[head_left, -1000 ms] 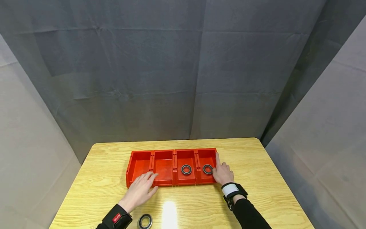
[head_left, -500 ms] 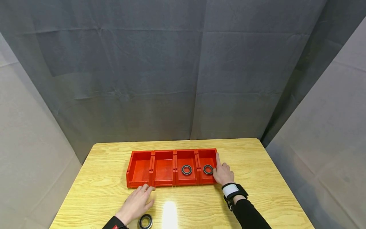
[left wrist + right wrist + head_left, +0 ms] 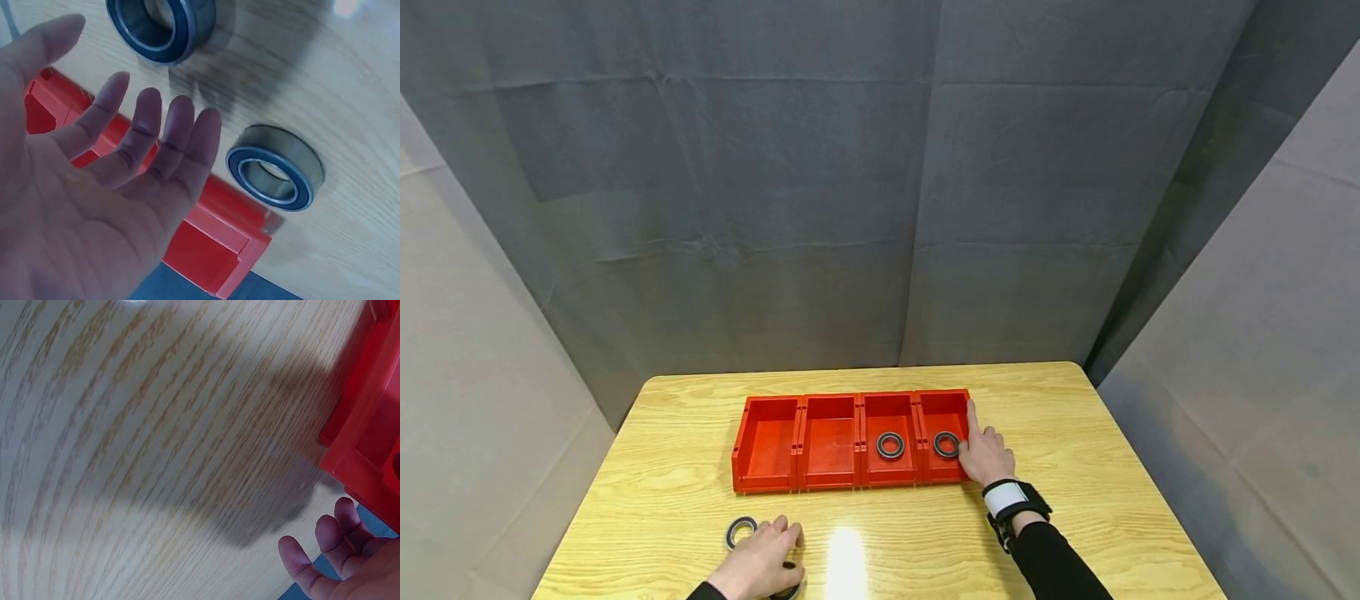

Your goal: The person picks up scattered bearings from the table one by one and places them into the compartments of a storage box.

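The nearer bearing (image 3: 180, 28) lies flat on the wood-grained table (image 3: 662, 467), below the left hand (image 3: 758, 560), whose thumb and fingers are spread apart and hold nothing. A sound pick-up would probably pinch its outer rim, thumb opposite fingers. It is a thick metal ring with a dark face. The second bearing (image 3: 294, 150) lies near those fingertips. Beyond are four red bins (image 3: 856, 437); the right hand (image 3: 987, 454) touches their end wall, index finger straight.

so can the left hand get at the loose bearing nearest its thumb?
Probably yes: the left hand holds nothing, and in the left wrist view nothing shows blocking the way to that bearing.
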{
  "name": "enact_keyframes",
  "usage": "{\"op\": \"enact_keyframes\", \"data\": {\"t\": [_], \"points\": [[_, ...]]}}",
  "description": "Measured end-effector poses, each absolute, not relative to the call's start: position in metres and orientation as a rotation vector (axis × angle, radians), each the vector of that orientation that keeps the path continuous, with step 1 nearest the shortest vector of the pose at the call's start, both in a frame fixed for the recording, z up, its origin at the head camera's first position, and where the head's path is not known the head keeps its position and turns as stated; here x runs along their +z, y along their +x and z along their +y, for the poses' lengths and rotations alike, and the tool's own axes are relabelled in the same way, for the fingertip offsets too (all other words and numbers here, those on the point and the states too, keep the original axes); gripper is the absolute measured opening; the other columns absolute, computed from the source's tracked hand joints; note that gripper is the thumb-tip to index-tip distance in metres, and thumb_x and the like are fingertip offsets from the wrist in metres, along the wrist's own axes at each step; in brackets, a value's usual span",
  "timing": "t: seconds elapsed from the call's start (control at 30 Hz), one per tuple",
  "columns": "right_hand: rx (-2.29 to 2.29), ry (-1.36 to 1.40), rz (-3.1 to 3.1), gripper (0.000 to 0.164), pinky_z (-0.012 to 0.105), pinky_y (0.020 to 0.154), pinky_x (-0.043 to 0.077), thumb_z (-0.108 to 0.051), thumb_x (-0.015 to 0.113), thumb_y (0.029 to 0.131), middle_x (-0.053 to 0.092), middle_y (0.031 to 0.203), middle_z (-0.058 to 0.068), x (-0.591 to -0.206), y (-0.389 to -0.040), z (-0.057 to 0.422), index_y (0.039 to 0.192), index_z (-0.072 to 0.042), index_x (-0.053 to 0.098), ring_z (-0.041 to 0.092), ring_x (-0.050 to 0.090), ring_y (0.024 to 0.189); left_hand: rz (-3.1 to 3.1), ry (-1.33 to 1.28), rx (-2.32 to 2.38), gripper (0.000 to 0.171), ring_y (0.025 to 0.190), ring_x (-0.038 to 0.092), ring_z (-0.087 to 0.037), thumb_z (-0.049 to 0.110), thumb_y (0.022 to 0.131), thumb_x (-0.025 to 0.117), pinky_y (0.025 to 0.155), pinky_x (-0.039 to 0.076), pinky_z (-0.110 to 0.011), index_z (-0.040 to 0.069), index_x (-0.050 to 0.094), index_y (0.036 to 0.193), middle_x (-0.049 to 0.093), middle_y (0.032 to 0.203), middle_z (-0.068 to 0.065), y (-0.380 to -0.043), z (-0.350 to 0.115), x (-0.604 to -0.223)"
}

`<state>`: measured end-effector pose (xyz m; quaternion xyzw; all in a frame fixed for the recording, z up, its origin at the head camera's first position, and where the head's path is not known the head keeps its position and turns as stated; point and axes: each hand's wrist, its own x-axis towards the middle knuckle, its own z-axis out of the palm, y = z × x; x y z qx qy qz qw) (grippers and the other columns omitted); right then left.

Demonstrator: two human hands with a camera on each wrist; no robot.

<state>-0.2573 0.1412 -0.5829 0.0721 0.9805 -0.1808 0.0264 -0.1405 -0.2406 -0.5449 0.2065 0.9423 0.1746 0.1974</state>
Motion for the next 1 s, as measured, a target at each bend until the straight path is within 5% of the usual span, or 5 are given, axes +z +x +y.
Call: {"op": "enact_keyframes", "data": {"t": [0.53,1.0], "points": [[-0.550,0.215,3.024,0.080,0.058,0.079,0.052,-0.023,0.057,0.097,0.059,0.112,0.029,-0.582,-0.258,0.141,0.163,-0.018,0.011,0.042,0.059,0.099,2.639,0.670,0.511,0.039,0.073,0.044,-0.014,0.029,0.072,0.089,0.062,0.037,-0.026,0.013,0.060,0.094,0.046,0.086,0.003,-0.128,-0.241,-0.559],[-0.545,0.217,3.025,0.080,0.058,0.079,0.052,-0.023,0.056,0.097,0.060,0.112,0.029,-0.583,-0.258,0.141,0.163,-0.019,0.010,0.042,0.059,0.099,2.671,0.708,0.512,0.036,0.072,0.049,-0.017,0.028,0.075,0.087,0.059,0.041,-0.026,0.012,0.062,0.096,0.050,0.087,0.000,-0.125,-0.245,-0.566]]}}
